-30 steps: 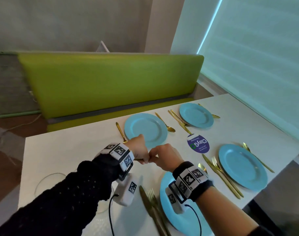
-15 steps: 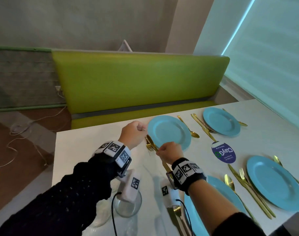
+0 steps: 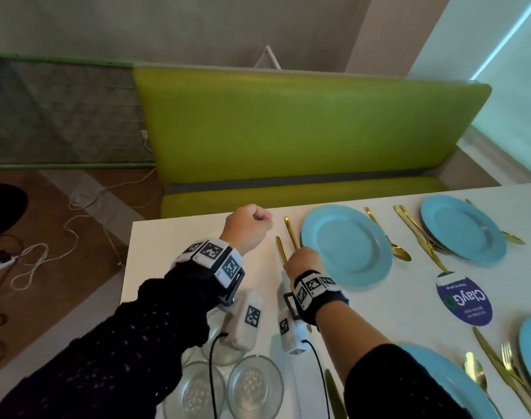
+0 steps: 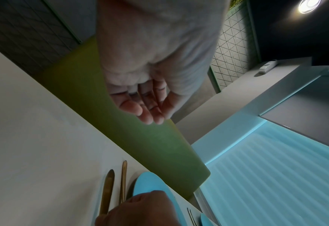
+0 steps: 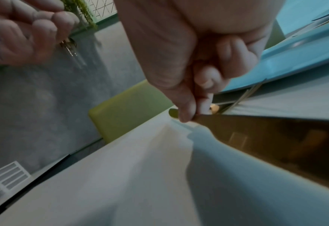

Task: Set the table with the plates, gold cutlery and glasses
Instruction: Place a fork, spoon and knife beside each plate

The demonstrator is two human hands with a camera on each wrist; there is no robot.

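Note:
My right hand [image 3: 303, 261] pinches a gold knife [image 3: 280, 249] that lies flat on the white table [image 3: 173, 255], left of a gold fork [image 3: 291, 232] and a blue plate [image 3: 346, 246]. In the right wrist view, thumb and forefinger of my right hand [image 5: 190, 116] clamp the knife [image 5: 275, 145], with the fork's tines [image 5: 243, 97] beside the plate [image 5: 295, 58]. My left hand [image 3: 249, 228] hovers to the left of the cutlery, fingers [image 4: 150, 107] curled on nothing. The knife [image 4: 107, 192] and fork [image 4: 124, 182] show below it.
Two clear glasses [image 3: 252, 385] stand at the near edge under my left arm. More blue plates [image 3: 463, 228] with gold cutlery sit to the right, beside a round purple sticker [image 3: 463, 300]. A green bench [image 3: 288, 131] runs behind the table's far edge.
My left hand has let go of the fork and drawn back to the left. My right hand has brought the knife down beside the fork. The head view has swung left.

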